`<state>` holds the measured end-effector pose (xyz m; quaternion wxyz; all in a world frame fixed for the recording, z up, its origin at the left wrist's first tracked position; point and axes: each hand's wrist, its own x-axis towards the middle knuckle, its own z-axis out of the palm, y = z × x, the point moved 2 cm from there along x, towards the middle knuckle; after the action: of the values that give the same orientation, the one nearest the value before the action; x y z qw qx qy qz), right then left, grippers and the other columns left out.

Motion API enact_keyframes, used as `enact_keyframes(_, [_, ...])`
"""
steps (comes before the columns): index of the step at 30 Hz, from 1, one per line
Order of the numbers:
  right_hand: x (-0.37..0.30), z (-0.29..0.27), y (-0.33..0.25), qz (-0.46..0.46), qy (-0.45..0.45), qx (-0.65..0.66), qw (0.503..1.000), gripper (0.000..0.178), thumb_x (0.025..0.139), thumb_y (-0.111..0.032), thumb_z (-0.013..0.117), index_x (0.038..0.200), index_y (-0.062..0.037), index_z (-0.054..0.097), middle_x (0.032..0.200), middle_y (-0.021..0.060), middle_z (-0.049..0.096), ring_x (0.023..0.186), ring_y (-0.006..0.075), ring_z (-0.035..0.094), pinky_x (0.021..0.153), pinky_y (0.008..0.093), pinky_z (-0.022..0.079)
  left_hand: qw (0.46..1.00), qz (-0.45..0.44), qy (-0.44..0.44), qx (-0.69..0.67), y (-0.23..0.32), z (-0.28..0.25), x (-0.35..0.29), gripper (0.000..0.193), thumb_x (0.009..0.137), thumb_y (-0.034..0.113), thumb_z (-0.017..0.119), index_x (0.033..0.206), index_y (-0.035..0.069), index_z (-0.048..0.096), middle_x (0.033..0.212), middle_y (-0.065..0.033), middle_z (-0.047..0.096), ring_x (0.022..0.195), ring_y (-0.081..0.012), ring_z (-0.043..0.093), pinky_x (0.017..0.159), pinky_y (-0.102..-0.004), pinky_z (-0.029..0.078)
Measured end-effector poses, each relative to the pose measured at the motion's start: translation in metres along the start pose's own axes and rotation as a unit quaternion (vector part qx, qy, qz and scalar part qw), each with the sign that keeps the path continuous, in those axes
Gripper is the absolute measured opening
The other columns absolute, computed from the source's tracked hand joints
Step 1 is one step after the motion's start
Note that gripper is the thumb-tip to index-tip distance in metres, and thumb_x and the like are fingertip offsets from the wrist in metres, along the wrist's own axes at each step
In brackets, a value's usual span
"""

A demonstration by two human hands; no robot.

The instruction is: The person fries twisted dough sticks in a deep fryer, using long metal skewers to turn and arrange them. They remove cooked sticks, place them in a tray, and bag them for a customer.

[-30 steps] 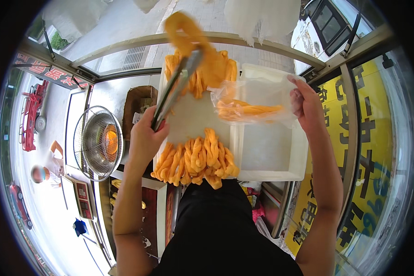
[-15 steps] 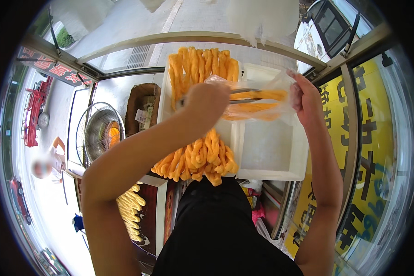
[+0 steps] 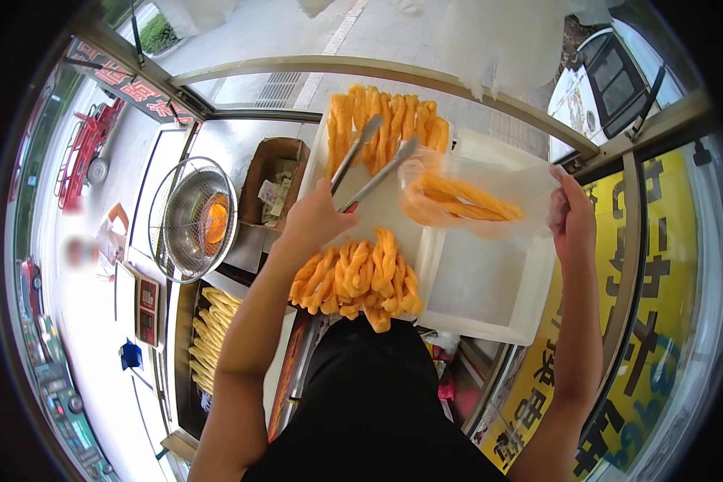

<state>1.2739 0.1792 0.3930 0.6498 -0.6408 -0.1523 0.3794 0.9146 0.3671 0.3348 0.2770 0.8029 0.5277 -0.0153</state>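
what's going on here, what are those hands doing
A person's left hand holds metal tongs, tips apart, over a white tray of fried dough. The right hand grips a clear plastic bag with dough sticks inside. A row of long sticks lies at the tray's far end, twisted pieces at its near end.

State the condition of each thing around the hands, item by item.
Tongs: open, tips apart, gripped in the left hand.
Plastic bag: partly filled with dough twists, edge pinched by the right hand.
Left tray: uncovered, holding two rows of twists.
Right tray: uncovered, partly behind the bag.
Cardboard box: open, papers inside.
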Motion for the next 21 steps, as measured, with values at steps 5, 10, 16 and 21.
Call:
enact_keyframes(5, [0.000,0.000,0.002,-0.019,-0.012,-0.013,1.000,0.029,0.101,-0.024,0.051,0.117,-0.0048,0.065,0.063,-0.0083,0.039,0.048,0.0016,0.028,0.041,0.0204,0.019,0.995,-0.086,0.040,-0.014,-0.034,0.059,0.038,0.050,0.075,0.037,0.073,0.097,-0.001,0.050,0.087,-0.0211,0.067,0.082,-0.0391,0.066,0.071,-0.0455,0.052])
enact_keyframes(10, [-0.003,0.006,0.001,-0.003,0.003,-0.016,1.000,0.029,0.100,-0.024,0.052,0.116,-0.0046,0.066,0.063,-0.0082,0.040,0.048,0.0016,0.029,0.042,0.0206,0.019,0.993,-0.110,0.039,0.023,-0.038,0.100,0.060,0.041,0.080,0.033,0.069,0.100,0.003,0.051,0.087,-0.0159,0.068,0.083,-0.0339,0.068,0.072,-0.0425,0.053])
enact_keyframes(16, [0.001,-0.002,0.000,-0.010,-0.001,-0.025,1.000,0.029,0.101,-0.024,0.051,0.117,-0.0044,0.065,0.064,-0.0081,0.038,0.049,0.0015,0.028,0.041,0.0205,0.019,0.989,-0.110,0.024,-0.100,-0.036,0.100,0.050,0.037,0.081,0.031,0.068,0.100,0.003,0.051,0.085,-0.0167,0.066,0.081,-0.0329,0.066,0.070,-0.0418,0.051])
enact_keyframes(21, [-0.003,0.007,0.001,-0.023,-0.035,-0.068,0.997,0.030,0.102,-0.023,0.049,0.118,-0.0044,0.065,0.063,-0.0081,0.038,0.047,0.0009,0.027,0.040,0.0203,0.019,0.905,-0.076,0.012,-0.417,0.005,0.074,0.042,0.031,0.080,0.022,0.069,0.095,0.003,0.051,0.076,-0.0112,0.059,0.072,-0.0246,0.061,0.062,-0.0395,0.049])
